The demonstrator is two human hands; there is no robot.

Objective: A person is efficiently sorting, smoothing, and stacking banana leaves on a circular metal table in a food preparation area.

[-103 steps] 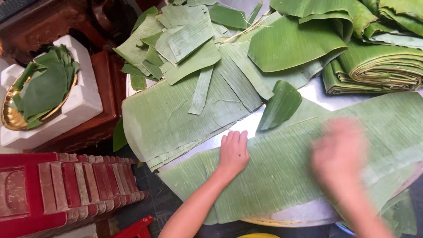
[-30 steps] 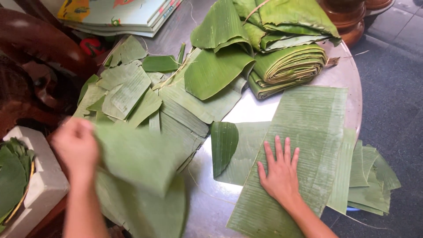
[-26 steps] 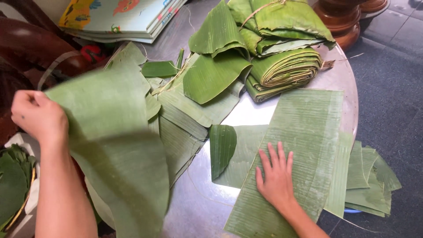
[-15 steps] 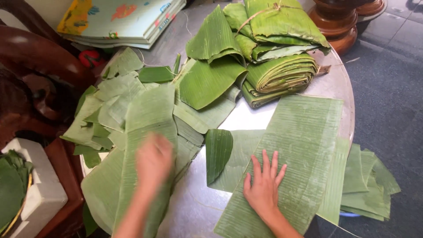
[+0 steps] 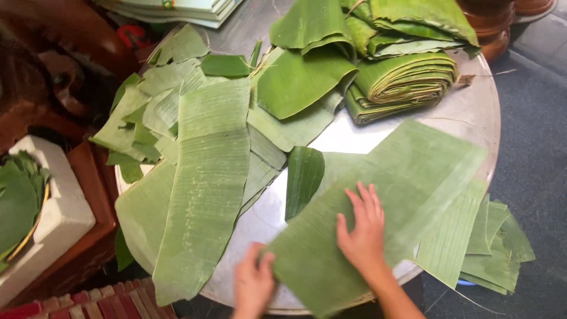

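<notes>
Round metal bench [image 5: 472, 112], heaped with leaves: a big pale banana leaf [image 5: 378, 212] runs lengthwise from near-left to far-right. Right hand [image 5: 363, 233] lies flat and open upon it, holding nothing; left hand [image 5: 254, 283], blurred, touches its near-left corner, its grip unclear.

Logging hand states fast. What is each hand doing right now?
Left hand: blurred, at the near edge of the big banana leaf; grip cannot be told.
Right hand: open, flat on that leaf.

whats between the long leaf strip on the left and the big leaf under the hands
In the head view, a small dark green folded leaf lies between the long strip and the big leaf, on bare metal tabletop.
</notes>
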